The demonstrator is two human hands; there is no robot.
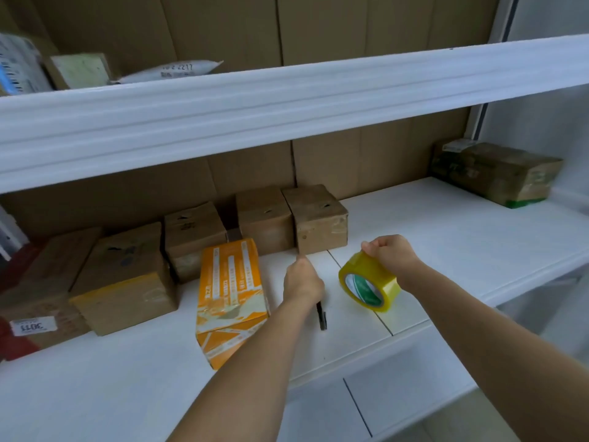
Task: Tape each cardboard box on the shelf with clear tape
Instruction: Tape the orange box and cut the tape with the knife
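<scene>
My right hand [393, 255] grips the top of a yellowish roll of clear tape [369, 280], held just above the white shelf [446, 237]. My left hand [302, 280] is closed around a dark slim tool [321, 315] whose end sticks out below the fist, with a finger pointing toward the rightmost brown box [318, 218]. An orange and white box [231, 298] lies left of my left hand. Several brown cardboard boxes [194, 237] stand in a row at the back of the shelf.
A taped box with green print [497, 172] sits at the far right of the shelf. The upper shelf rail [287, 97] overhangs, with a white mailer bag [172, 71] and parcels on it. Red items and a labelled box [32, 327] crowd the left end.
</scene>
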